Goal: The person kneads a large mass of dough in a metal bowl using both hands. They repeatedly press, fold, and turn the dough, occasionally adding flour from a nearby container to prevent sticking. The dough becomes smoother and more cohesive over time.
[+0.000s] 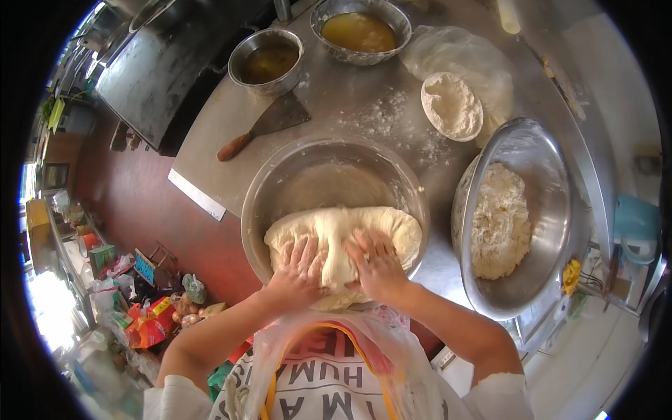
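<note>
A large mass of pale dough (336,226) lies in the near half of a wide metal bowl (336,144), with a raised fold down its middle. On the left part of the dough rests my left hand (299,270), fingers spread and pointing away from me. My right hand (375,262) presses on the dough right of the fold, fingers somewhat bent. Both palms touch the dough near the bowl's near rim. Beyond the bowl, to the left, a wide-bladed scraper (281,113) with a wooden handle lies on the metal table (210,152).
A second metal bowl (546,210), tilted, holds rougher dough (499,226) at the right. At the back stand a metal bowl of dark liquid (268,63), a bowl of yellow liquid (359,31), an oval container of flour (451,105) and a clear plastic bag (462,52). Loose flour dusts the table.
</note>
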Tool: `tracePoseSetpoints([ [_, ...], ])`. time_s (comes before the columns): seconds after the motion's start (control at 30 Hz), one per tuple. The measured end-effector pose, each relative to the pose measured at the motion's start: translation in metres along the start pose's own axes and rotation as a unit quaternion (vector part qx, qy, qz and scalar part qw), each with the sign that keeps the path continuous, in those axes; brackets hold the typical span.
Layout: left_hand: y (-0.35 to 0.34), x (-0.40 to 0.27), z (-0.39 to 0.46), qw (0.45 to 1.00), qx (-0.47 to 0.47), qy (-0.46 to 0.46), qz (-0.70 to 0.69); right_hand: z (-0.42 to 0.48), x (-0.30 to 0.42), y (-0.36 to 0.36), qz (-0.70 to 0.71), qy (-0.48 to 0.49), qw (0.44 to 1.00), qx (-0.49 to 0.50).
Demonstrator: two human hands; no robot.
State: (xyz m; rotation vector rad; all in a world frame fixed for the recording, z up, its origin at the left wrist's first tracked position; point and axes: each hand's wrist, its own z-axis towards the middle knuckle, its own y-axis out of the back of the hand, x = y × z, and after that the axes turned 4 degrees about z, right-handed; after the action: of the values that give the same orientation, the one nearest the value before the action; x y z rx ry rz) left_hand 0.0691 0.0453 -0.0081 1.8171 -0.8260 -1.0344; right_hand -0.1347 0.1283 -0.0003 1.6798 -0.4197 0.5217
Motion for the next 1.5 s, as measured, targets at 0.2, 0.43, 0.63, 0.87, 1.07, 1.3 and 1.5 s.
tracePoseSetpoints([
  [0.2,0.012,0.02,0.096,0.967,-0.104,0.231,0.025,0.134,-0.037,0.01,-0.068,-0.193,0.978,-0.048],
  [0.43,0.058,0.04,-0.013,0.931,-0.083,0.024,-0.355,0.05,-0.012,0.089,0.306,-0.103,0.924,0.206],
  [0.63,0.044,0.04,0.016,0.941,-0.02,0.225,-0.254,0.081,-0.089,0.048,0.128,-0.159,0.964,0.172],
  [0.87,0.017,0.035,0.019,0.732,0.066,0.292,-0.613,0.043,-0.023,0.052,0.509,-0.45,0.684,0.265],
  [1.07,0.026,0.033,0.02,0.393,0.15,0.261,-0.869,0.022,-0.015,0.012,0.89,-0.271,0.296,0.217],
  [1.3,0.017,0.047,0.004,0.305,0.138,0.153,-0.93,0.023,-0.005,0.019,0.906,-0.231,0.322,0.148],
  [1.5,0.026,0.04,0.003,0.261,0.069,0.109,-0.957,0.022,-0.006,0.032,0.908,-0.209,0.348,0.104],
])
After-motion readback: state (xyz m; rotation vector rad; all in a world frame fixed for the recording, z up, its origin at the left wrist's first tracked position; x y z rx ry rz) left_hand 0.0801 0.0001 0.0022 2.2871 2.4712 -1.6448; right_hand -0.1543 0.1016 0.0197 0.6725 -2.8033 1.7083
